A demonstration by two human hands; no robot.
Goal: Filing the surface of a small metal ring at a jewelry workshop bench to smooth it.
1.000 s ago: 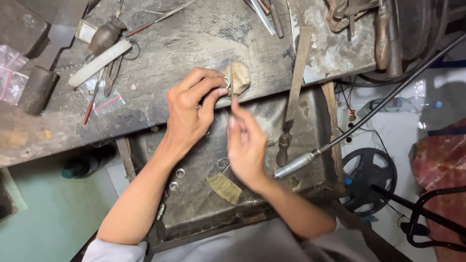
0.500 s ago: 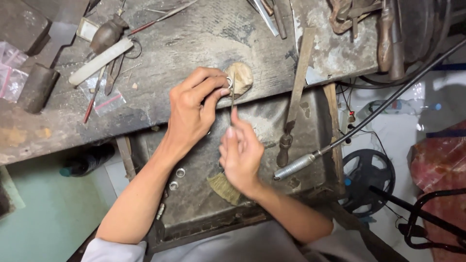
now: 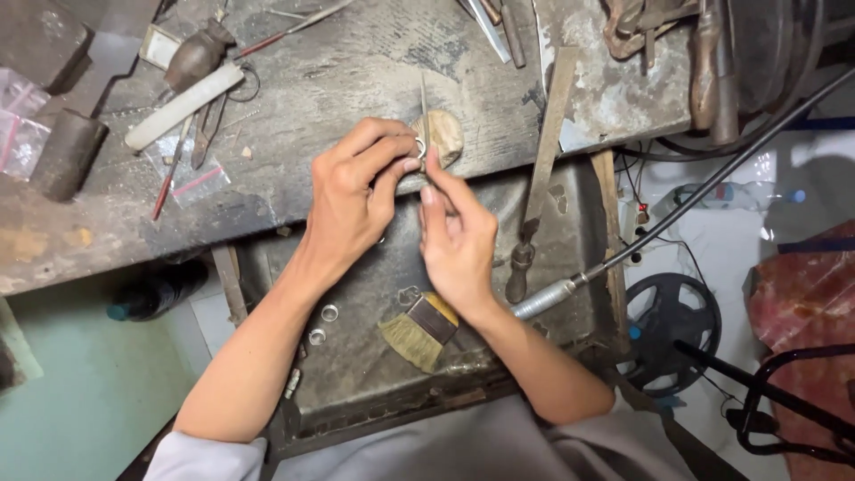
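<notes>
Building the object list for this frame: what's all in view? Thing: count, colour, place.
ring: 1, silver, pinched in left fingers at the bench peg
bench peg: 1, tan wood, bench edge
needle file: 1, grey metal, held by right hand
workbench: 1, worn grey, top of view
catch tray: 1, dark metal, under the bench
brush: 1, straw bristles, in tray
loose rings: 2 clear, silver, tray left
flex-shaft handpiece: 1, silver, tray right
flat file: 1, grey, leaning at bench edge
left hand: 1, on ring
right hand: 1, on file
</notes>
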